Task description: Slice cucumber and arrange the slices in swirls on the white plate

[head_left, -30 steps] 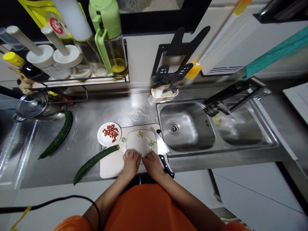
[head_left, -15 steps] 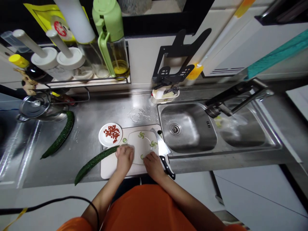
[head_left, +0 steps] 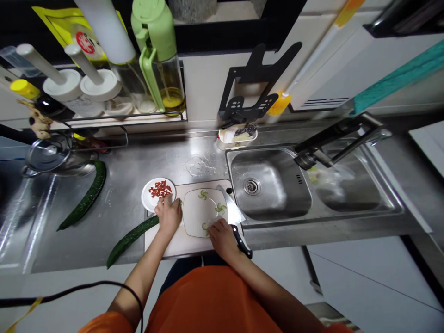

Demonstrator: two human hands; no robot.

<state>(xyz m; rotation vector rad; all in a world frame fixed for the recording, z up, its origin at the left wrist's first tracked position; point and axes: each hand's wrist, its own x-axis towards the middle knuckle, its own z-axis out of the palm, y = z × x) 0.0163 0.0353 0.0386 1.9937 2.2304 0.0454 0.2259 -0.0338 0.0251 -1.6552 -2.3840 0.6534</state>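
Observation:
My left hand (head_left: 169, 214) is over the left part of the cutting board (head_left: 169, 249), fingers curled in at a few small cucumber slices (head_left: 180, 202) beside the dish. Its fingertips are partly hidden. A squarish white plate (head_left: 194, 208) lies on the board, with cucumber slices fanned into two green pinwheels (head_left: 203, 194) and a partial one (head_left: 204, 226) near its front. At that partial one, my right hand (head_left: 221, 235) has its fingers pressed together on a slice. A knife (head_left: 239, 236) rests to the right of the plate. A whole cucumber (head_left: 130, 239) reaches under my left hand.
A round white dish (head_left: 148, 202) holds chopped red bits. Another cucumber (head_left: 86, 199) lies farther left near a lidded pot (head_left: 48, 155). The double sink (head_left: 274, 185) with its faucet (head_left: 333, 138) is to the right. An oil bottle (head_left: 163, 69) stands on the rack behind.
My left hand has moved left and slightly away from me, from the plate's edge to the small slices by the dish. My right hand stays in place at the plate.

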